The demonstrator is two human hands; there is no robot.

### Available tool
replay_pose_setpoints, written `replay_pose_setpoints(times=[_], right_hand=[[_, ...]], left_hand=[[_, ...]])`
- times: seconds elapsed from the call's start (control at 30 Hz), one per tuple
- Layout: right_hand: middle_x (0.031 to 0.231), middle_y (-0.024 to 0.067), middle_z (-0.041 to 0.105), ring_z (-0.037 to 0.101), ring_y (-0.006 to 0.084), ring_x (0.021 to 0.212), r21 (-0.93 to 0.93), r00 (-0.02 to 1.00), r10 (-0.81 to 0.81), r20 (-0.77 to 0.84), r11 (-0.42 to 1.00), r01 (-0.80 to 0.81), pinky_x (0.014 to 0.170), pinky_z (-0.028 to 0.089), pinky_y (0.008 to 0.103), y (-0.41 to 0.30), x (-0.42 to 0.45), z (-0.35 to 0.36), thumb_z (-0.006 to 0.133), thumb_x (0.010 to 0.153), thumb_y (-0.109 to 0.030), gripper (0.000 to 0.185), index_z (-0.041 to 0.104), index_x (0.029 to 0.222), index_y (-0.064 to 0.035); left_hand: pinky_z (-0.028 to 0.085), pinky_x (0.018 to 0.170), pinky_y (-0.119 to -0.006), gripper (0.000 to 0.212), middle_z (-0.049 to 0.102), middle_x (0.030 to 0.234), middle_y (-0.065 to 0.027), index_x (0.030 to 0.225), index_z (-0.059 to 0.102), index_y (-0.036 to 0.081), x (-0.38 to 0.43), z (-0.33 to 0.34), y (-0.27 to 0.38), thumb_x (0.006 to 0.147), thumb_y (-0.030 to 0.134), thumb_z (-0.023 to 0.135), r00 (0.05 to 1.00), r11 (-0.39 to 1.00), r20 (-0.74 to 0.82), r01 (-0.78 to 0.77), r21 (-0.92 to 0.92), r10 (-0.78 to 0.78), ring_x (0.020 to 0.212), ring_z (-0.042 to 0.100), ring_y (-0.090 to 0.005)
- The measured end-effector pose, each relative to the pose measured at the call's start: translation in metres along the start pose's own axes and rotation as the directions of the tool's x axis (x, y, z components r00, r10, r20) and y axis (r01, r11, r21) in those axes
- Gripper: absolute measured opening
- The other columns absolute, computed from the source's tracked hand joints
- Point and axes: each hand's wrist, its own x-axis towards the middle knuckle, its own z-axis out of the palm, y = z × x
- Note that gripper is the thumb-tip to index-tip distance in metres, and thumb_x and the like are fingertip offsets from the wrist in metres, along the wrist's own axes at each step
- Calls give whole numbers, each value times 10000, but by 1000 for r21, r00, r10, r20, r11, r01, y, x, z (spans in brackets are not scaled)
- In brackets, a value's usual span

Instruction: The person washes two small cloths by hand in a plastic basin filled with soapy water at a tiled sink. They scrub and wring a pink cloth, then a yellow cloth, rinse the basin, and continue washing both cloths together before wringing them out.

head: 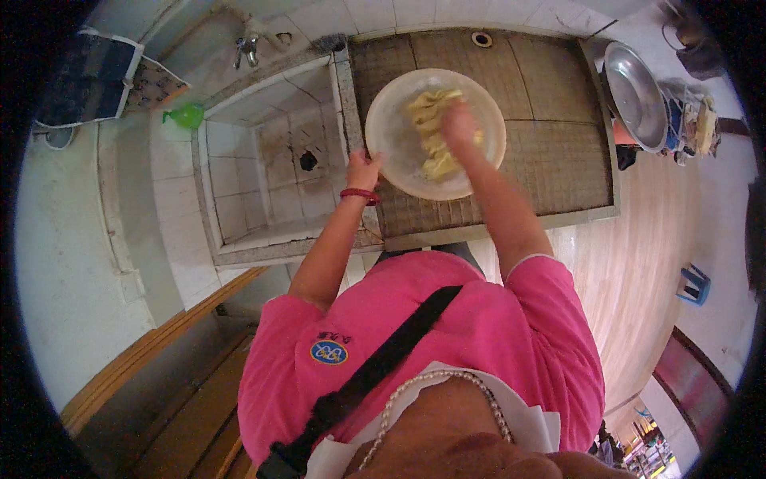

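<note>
A round, pale plastic basin rests on the brown tiled counter, just right of the sink. Inside it lies a wet-looking, crumpled yellow cloth. My left hand, with a red bangle at the wrist, grips the basin's left rim, thumb on top. My right hand is down in the basin with its fingers curled on the cloth. Motion blurs that hand, and it covers part of the fabric.
Left of the basin is a tiled sink with a dark drain hole, and a metal tap behind it. A green plastic item sits on the sink's left edge. A metal bowl stands beyond the counter's right end, and a blue stool on the floor.
</note>
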Motion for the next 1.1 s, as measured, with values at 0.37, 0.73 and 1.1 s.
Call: replay_pose_setpoints(times=[0.37, 0.73, 1.1], right_hand=[[889, 151, 604, 597, 285, 742, -798, 965, -208, 160, 548, 251, 628, 479, 406, -27, 13, -12, 517, 766, -182, 208, 551, 928, -55], [847, 131, 598, 593, 279, 752, -776, 968, -250, 17, 607, 170, 621, 471, 404, -18, 26, -3, 388, 855, -212, 214, 523, 923, -61], [740, 123, 592, 597, 301, 747, -736, 961, -271, -62, 662, 139, 637, 490, 374, -26, 21, -3, 538, 743, -193, 224, 564, 913, -50]], left_hand=[[473, 427, -343, 125, 563, 729, -111, 826, 508, -13, 80, 27, -51, 752, 82, 543, 967, 970, 95, -229, -80, 236, 578, 576, -218], [445, 554, -351, 168, 589, 693, -132, 786, 566, -34, 110, 12, -4, 670, 88, 558, 875, 862, 22, -480, 164, 484, 608, 571, -217], [451, 694, -371, 231, 609, 856, -142, 923, 574, 5, 71, 8, 25, 764, 169, 543, 991, 986, -9, -131, 105, 132, 780, 582, -248]])
